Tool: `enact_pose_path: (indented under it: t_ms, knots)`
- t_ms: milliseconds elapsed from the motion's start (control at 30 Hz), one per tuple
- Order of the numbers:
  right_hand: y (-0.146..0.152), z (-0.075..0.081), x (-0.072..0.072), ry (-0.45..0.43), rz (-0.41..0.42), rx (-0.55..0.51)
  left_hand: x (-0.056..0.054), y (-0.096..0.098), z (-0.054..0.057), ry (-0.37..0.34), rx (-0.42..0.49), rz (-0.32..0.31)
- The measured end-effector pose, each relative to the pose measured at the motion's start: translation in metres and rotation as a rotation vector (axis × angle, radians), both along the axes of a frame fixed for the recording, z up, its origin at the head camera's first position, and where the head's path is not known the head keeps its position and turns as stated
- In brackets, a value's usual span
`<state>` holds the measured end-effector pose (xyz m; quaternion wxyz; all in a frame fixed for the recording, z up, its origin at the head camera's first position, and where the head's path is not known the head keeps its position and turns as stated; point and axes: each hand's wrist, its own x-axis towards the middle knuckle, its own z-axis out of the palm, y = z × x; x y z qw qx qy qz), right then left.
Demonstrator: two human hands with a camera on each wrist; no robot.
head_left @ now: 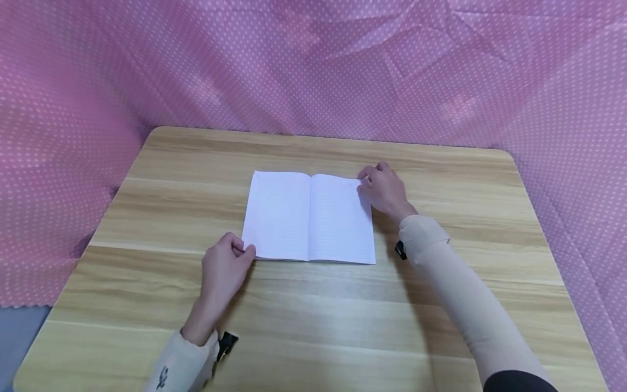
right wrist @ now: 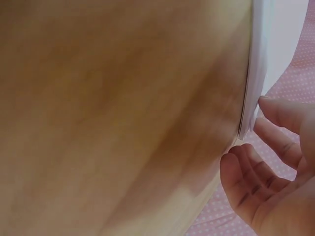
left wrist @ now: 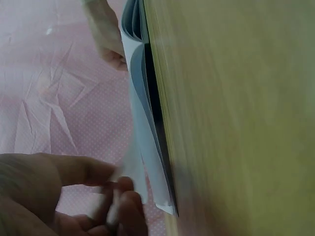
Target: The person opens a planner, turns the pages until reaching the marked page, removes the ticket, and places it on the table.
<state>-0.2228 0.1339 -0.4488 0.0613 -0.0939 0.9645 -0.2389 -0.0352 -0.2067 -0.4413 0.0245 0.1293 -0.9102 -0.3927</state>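
A notebook (head_left: 279,218) with faintly ruled white pages lies spread flat on the wooden table, its fold running down the middle. At its lower left corner, my left hand (head_left: 227,272) pinches a page between thumb and fingers. The left wrist view shows that page (left wrist: 135,164) raised apart from the leaves under it, with the left hand (left wrist: 93,196) on its corner. My right hand (head_left: 384,188) is at the upper right corner of the notebook. In the right wrist view, the right hand's (right wrist: 275,172) thumb and index fingertips meet the notebook's edge (right wrist: 253,93), other fingers loosely bent.
The notebook lies near the middle of the wood-grain table (head_left: 303,326). A pink dotted cloth (head_left: 313,71) hangs behind the table and along both sides. Black clips (head_left: 226,344) show at the cuffs of both light sleeves (head_left: 470,299).
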Motion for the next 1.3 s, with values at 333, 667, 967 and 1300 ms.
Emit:
enact_pose_path:
  t_ms: [333, 667, 967, 1300]
  knots:
    - [0.003, -0.004, 0.001, 0.077, 0.0, -0.062, -0.01, -0.009, 0.001, -0.277, -0.154, -0.08]
    - [0.005, -0.004, 0.002, 0.24, 0.037, -0.043, -0.016, -0.01, 0.003, -0.286, -0.209, -0.068]
    - [0.006, -0.008, 0.001, 0.563, 0.093, -0.08, -0.018, -0.009, 0.004, -0.286, -0.209, -0.081]
    - [0.002, -0.002, 0.004, 0.303, -0.007, -0.255, -0.021, -0.007, 0.005, -0.317, -0.2, -0.074]
